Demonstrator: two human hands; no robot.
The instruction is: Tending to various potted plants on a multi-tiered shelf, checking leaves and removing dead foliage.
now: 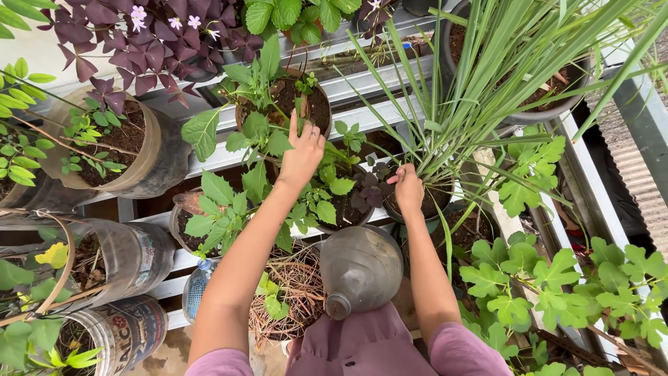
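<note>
Nearest the camera, a grey upturned plastic bottle hangs just before the person's mauve shirt, between the two forearms. Left of it sits a pot mulched with dry pine needles, and below that a clear water bottle lies on the metal rack.

Further out, the right hand rests at the near rim of a small dark pot that holds the lemongrass clump; its grip is narrow, fingers curled in at the base of the stalks, though whether they pinch anything cannot be told. Just left of it grows a small purple-leaved plant.

The left hand reaches further, fingers loosely spread, grip wide and holding nothing, touching the near rim of a terracotta pot of leafy green seedlings.

Farthest, at the rack's back left, stands purple oxalis with pale flowers.
</note>
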